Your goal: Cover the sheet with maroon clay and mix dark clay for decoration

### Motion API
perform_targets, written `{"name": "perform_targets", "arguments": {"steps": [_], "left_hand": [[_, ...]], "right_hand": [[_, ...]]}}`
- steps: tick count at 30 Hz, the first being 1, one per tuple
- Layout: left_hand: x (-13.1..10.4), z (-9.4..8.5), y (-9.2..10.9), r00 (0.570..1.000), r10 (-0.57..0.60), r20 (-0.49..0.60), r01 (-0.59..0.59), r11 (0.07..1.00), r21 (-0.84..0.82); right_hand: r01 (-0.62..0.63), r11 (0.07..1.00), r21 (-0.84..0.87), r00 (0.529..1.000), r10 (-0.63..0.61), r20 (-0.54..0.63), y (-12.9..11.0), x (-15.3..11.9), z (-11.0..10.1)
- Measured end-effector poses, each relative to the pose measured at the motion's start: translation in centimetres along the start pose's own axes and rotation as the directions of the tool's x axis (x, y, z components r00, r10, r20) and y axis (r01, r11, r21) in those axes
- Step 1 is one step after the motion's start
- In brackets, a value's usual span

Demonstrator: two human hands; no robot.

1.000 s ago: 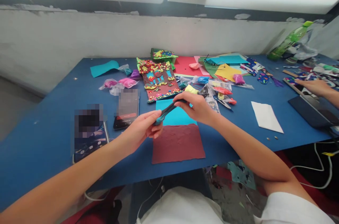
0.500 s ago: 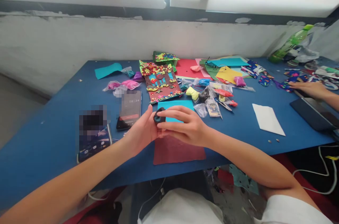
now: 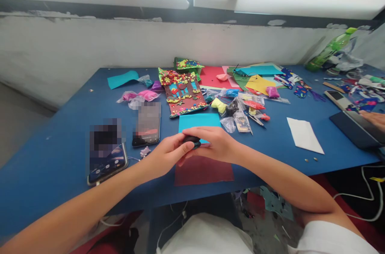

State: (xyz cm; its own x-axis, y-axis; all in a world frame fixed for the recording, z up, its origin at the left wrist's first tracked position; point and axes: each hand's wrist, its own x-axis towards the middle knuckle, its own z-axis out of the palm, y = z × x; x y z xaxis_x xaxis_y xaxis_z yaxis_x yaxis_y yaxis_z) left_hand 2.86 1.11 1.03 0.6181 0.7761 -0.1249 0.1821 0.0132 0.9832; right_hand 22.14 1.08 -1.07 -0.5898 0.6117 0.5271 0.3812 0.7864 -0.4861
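A small dark lump of what looks like modelling clay, black with a teal part at its lower side, sits between my two hands. My left hand holds it with the thumb pressed along its lower edge. Curled over its top and far side are the fingers of my right hand. Under the hands lie a light-blue sheet and a dark-red sheet. Just beyond stands a brown panel decorated with colourful clay pieces.
Two phones, one upper and one lower, lie to the left. Bagged clay and coloured papers spread behind. A folded white paper, a dark case and a co-worker's hand are at the right.
My left thumb has come down onto the dark lump, and both hands have closed around it, shifting slightly right and nearer. The co-worker's hand has moved nearer the right edge.
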Motion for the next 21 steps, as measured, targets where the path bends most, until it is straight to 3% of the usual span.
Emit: {"name": "perform_targets", "arguments": {"steps": [2, 6, 10, 14, 18, 19, 21], "left_hand": [[0.2, 0.0, 0.1, 1.000, 0.003, -0.004, -0.003, 1.000, 0.026], [0.4, 0.0, 0.4, 1.000, -0.019, 0.011, 0.020, 0.997, -0.079], [0.3, -0.1, 0.7, 1.000, -0.018, 0.002, 0.018, 0.989, -0.148], [0.2, -0.4, 0.9, 0.997, -0.049, -0.051, 0.039, 0.981, -0.192], [0.5, -0.7, 0.6, 0.992, -0.087, -0.087, 0.051, 0.934, -0.353], [0.6, -0.6, 0.5, 0.992, -0.099, -0.083, 0.058, 0.916, -0.396], [0.7, -0.5, 0.3, 0.991, -0.125, -0.049, 0.089, 0.882, -0.463]], "right_hand": [[-0.036, 0.999, -0.017, 0.999, 0.036, -0.031, -0.3, 0.0, -0.3], [-0.063, 0.998, 0.020, 0.991, 0.065, -0.117, -1.1, 0.7, -1.2], [-0.156, 0.980, 0.124, 0.969, 0.176, -0.172, 0.1, 1.4, -2.7], [-0.320, 0.943, 0.090, 0.885, 0.331, -0.326, 2.7, 1.4, -4.4], [-0.402, 0.915, -0.030, 0.793, 0.332, -0.512, 3.3, 1.2, -5.4], [-0.382, 0.924, -0.025, 0.801, 0.317, -0.509, 3.0, 1.2, -5.4], [-0.281, 0.960, 0.002, 0.866, 0.254, -0.431, 1.9, 1.3, -4.8]]}}
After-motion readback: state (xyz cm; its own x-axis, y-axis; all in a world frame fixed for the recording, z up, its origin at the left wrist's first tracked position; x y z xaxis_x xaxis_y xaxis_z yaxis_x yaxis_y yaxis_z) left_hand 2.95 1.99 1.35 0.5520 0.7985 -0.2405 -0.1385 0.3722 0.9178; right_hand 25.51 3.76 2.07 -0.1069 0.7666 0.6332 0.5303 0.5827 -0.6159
